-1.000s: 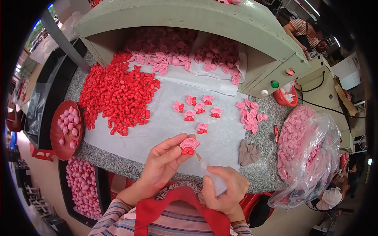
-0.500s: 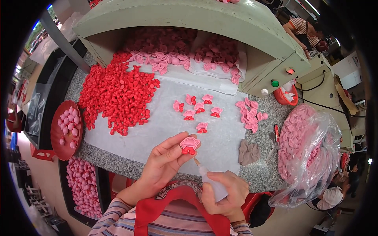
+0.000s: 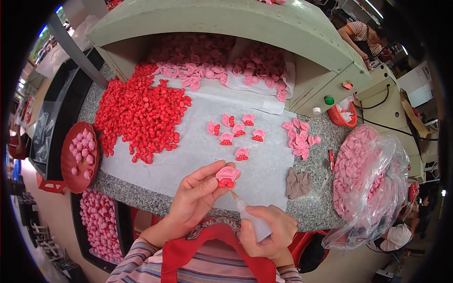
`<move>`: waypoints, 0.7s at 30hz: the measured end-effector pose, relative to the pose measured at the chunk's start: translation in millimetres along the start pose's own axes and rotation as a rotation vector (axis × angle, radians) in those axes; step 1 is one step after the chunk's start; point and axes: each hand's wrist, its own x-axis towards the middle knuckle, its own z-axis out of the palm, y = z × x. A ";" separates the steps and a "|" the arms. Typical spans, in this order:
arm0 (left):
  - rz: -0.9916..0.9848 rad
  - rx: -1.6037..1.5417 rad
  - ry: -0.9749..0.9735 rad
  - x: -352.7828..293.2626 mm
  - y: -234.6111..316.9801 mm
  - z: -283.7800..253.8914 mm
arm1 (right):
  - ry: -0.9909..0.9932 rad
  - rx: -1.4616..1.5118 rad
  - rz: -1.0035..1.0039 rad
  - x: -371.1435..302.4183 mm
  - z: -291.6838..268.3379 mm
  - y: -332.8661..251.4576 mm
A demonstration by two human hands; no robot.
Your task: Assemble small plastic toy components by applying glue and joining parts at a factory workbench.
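Note:
Between the thumb and fingers of my left hand (image 3: 200, 188) is a small pink and red plastic figure piece (image 3: 227, 176), held up above the white sheet (image 3: 188, 127). My right hand (image 3: 271, 231) is closed round a whitish squeeze bottle (image 3: 255, 221) with a thin tip. That tip points up at the lower red edge of the piece; whether it touches cannot be told. Beyond my hands, several joined pink-and-red pieces (image 3: 239, 129) lie spread on the sheet. To their left rises a big heap of small red parts (image 3: 141, 113).
A pale green cabinet (image 3: 226, 19) with an open front holds pink parts (image 3: 188, 52). Loose pink parts (image 3: 298, 139) and a crumpled grey-brown cloth (image 3: 298, 183) lie at right, beside a plastic-wrapped bag (image 3: 363, 174). A red dish (image 3: 71, 177) with pink balls stands left.
Both hands keep their grip. The bottle has shifted very slightly to the left, and the piece has barely moved; the parts on the sheet lie as before.

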 end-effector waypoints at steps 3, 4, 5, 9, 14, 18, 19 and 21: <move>-0.006 -0.024 -0.029 -0.8 1.2 0.1 | -0.009 -0.007 0.007 -0.1 -2.4 -1.7; -0.011 -0.021 -0.024 -0.6 1.4 -0.3 | -0.018 -0.009 0.016 0.1 -3.0 -1.8; -0.015 -0.018 -0.020 -0.5 1.5 -0.3 | -0.017 -0.009 0.010 0.0 -3.9 -2.8; -0.014 -0.003 0.009 -1.8 0.6 1.2 | -0.003 -0.008 0.004 -0.4 -4.8 -5.0; -0.064 0.014 0.018 -4.7 1.1 0.9 | -0.007 0.007 0.007 -1.6 -1.9 -4.2; -0.069 0.029 0.012 -4.8 1.6 3.1 | -0.005 0.017 -0.031 1.2 0.0 -2.5; -0.063 0.031 0.011 -4.6 1.8 3.3 | 0.008 0.031 -0.055 2.0 0.8 -1.5; -0.058 0.033 0.010 -4.6 2.0 3.5 | 0.006 0.035 -0.054 1.8 1.2 -0.6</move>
